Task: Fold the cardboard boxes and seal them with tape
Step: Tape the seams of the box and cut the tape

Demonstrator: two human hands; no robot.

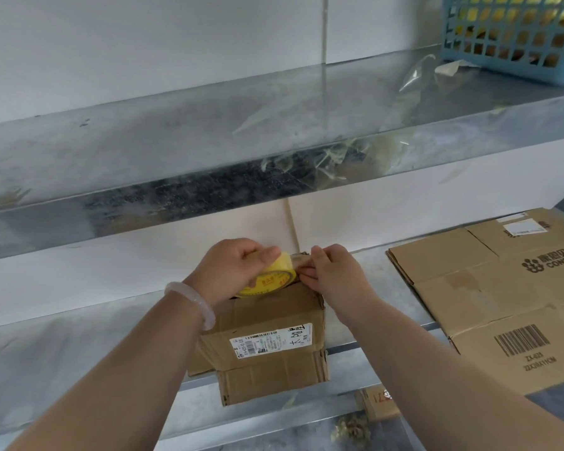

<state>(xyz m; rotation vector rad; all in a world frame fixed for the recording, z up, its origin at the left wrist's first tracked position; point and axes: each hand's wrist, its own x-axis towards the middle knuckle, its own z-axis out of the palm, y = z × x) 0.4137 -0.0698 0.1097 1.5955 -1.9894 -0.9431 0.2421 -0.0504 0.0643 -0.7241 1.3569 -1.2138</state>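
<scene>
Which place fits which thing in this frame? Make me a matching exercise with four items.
Things:
1. tape roll
2. blue basket
3. flattened cardboard
4. bracelet

Places:
A. lying flat on the lower shelf, right side
B. round the left wrist
C. held in the left hand, on top of the box
D. on the upper shelf, far right

Pairs: 1-C, 2-D, 3-A, 4-B
</scene>
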